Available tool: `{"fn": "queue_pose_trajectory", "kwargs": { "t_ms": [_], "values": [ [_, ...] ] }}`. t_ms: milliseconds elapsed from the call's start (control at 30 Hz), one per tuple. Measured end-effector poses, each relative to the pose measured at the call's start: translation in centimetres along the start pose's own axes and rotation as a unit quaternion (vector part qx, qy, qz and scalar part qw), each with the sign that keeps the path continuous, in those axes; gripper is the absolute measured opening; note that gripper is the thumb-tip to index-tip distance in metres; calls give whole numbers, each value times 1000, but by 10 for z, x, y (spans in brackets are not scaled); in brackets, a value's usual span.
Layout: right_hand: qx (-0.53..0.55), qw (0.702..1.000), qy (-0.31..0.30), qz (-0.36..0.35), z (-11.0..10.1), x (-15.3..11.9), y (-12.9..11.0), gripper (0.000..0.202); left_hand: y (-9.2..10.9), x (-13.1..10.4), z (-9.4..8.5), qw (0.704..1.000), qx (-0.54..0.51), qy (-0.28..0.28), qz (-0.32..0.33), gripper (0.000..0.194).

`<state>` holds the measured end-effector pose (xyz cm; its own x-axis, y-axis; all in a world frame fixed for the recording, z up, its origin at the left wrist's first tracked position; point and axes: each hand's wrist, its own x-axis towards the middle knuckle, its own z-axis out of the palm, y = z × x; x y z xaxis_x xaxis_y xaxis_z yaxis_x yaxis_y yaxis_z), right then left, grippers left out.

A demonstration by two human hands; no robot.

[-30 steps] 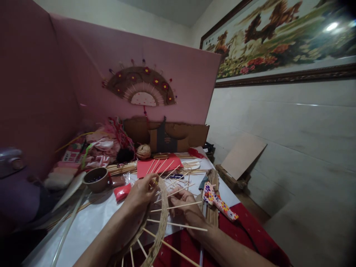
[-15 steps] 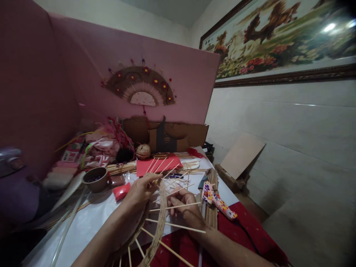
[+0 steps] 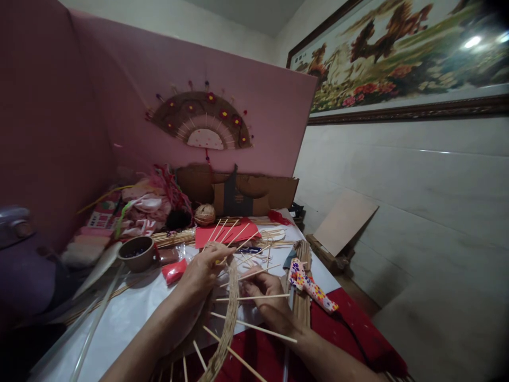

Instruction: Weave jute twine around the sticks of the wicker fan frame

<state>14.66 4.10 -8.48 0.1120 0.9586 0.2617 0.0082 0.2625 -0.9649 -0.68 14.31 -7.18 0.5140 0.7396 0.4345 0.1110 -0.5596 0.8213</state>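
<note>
A curved woven twine band (image 3: 231,313) with thin wooden sticks (image 3: 266,331) poking out along its length stands in front of me. My left hand (image 3: 207,263) grips its far end, fingers folded over the top edge. On the band's right side, my right hand (image 3: 272,301) is behind the sticks, its fingers curled in close to the weave. Sticks partly cover those fingertips, and what they pinch is hidden. Beyond the band lies a red sheet (image 3: 202,237). A small red packet (image 3: 174,271) rests left of my left hand.
A flower-patterned glue gun (image 3: 308,284) lies on cardboard strips at the right. A brown bowl (image 3: 137,253) stands at the left beside a heap of pink fabric (image 3: 149,204). A twine ball (image 3: 205,214) sits at the back. A decorated fan (image 3: 204,119) hangs on the pink panel.
The view has shifted very slightly. The band with its sticks has tilted a little, and my left fingers have moved slightly on its far end. The right hand stays almost in place.
</note>
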Motion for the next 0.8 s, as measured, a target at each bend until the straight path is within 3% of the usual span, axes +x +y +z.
{"fn": "queue_pose_trajectory", "kwargs": {
  "t_ms": [167, 367, 500, 800],
  "values": [
    [-59, 998, -16, -31, -1, -3, -1, 13, 4, 1, 2, 1000, 7, 10, -3, 37],
    [-67, 997, -13, -38, 1, -3, -1, 11, 26, 1, -1, 998, 38, 6, -42, 41],
    [-58, 998, -10, -35, 2, -4, -1, 10, 37, 1, -3, 997, 54, 4, -61, 32],
    [-85, 996, -3, -29, 1, -4, 0, 10, 29, -1, 3, 991, 103, 29, -79, 35]
  ]
}}
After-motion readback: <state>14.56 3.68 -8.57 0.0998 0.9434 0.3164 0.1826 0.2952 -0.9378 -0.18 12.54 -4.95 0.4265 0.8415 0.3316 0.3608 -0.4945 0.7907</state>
